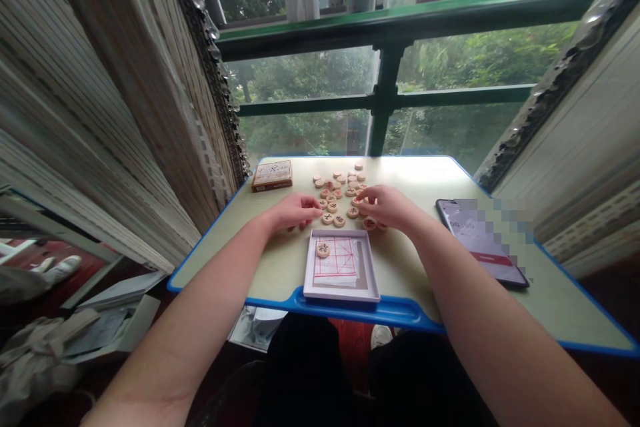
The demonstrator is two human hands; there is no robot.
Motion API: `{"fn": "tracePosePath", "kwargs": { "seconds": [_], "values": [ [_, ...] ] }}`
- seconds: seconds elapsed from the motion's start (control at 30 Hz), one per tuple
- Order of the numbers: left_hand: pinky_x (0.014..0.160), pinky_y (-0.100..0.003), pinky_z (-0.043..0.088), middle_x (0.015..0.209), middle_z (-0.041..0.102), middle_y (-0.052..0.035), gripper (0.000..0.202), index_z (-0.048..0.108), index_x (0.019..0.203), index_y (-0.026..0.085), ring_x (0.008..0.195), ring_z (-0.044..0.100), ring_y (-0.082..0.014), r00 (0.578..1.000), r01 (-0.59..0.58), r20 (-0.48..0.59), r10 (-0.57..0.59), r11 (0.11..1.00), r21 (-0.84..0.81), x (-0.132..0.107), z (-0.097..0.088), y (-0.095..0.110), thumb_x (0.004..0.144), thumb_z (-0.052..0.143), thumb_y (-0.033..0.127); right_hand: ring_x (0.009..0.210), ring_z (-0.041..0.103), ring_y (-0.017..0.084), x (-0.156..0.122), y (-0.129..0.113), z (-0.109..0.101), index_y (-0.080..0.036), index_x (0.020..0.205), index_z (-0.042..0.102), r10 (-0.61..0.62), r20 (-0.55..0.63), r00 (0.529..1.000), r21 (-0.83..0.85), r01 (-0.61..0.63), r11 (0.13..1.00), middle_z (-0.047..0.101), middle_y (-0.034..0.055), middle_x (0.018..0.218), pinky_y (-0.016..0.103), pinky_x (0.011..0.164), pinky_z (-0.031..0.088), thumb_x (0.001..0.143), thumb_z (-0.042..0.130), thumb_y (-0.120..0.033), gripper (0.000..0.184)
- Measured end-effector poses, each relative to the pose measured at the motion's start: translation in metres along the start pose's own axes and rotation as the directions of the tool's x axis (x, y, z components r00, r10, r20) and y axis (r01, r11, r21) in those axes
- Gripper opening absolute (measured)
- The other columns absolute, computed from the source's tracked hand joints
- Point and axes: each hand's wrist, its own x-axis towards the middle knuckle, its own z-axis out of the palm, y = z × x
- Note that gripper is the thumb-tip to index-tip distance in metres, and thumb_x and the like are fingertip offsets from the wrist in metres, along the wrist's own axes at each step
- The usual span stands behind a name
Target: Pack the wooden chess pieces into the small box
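Observation:
Many round wooden xiangqi pieces [339, 220] lie in a loose pile on the table, marked in black or red. My left hand [296, 211] is at the pile's left edge, fingers loosely bent and apart, tips beside the nearest pieces. Over the right edge curves my right hand [387, 205], its fingers spread and touching or nearly touching pieces; its palm side is hidden. Between my forearms is a shallow white box tray [308, 267] holding a folded paper board [345, 257] with red lines. One piece with a black character [323, 250] rests on that paper.
The small table [270, 267] has a raised blue rim. A printed box lid [272, 175] lies at back left. To the right is a phone [480, 243], its screen partly pixelated. Curtains [125, 80] hang at both sides, and a green-framed window [383, 100] stands behind.

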Motion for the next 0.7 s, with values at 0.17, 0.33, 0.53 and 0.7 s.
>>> {"fn": "tracePosePath", "kwargs": {
  "seconds": [0.17,0.33,0.53,0.7],
  "values": [
    [0.035,-0.017,0.022,0.056,0.051,0.0029,0.027,0.060,0.088,0.015,0.043,0.047,-0.0085,0.999,0.043,0.008,-0.043,0.999,-0.007,-0.002,0.002,0.004,0.071,0.061,0.036,0.076,0.059,0.018,0.000,0.012,-0.013,-0.018,0.092,0.072,0.120,-0.151,0.981,-0.040,-0.128,0.991,0.069,0.0072,0.088,0.025,0.064,0.040,0.078,0.049,-0.024,0.028],
    [0.040,-0.019,0.030,0.054,0.052,0.0034,0.024,0.060,0.080,0.013,0.042,0.044,-0.0068,1.000,-0.022,-0.019,0.021,0.999,-0.031,-0.002,0.003,0.004,0.069,0.063,0.034,0.072,0.058,0.016,-0.003,0.004,-0.004,-0.019,0.091,0.073,-0.002,-0.105,0.994,-0.006,0.001,1.000,0.066,0.0067,0.088,0.026,0.062,0.041,0.077,0.055,-0.026,0.024],
    [0.043,-0.020,0.032,0.053,0.051,0.0039,0.025,0.063,0.082,0.012,0.042,0.044,-0.0066,0.997,-0.070,0.014,0.071,0.996,-0.058,0.002,0.002,-0.002,0.070,0.062,0.034,0.082,0.056,0.016,-0.005,-0.017,0.019,-0.022,0.090,0.074,-0.260,-0.103,0.960,0.091,0.269,0.959,0.063,0.0053,0.091,0.027,0.077,0.042,0.079,0.057,-0.029,0.021],
    [0.043,-0.019,0.033,0.051,0.050,0.0036,0.022,0.066,0.081,0.011,0.043,0.043,-0.0064,0.998,-0.062,-0.006,0.062,0.995,-0.076,0.000,0.002,0.001,0.068,0.061,0.028,0.084,0.055,0.018,-0.004,-0.015,0.023,-0.020,0.072,0.074,-0.359,-0.042,0.932,-0.067,0.356,0.932,0.063,0.0056,0.078,0.031,0.085,0.037,0.087,0.050,-0.034,0.031]
  ]
}}
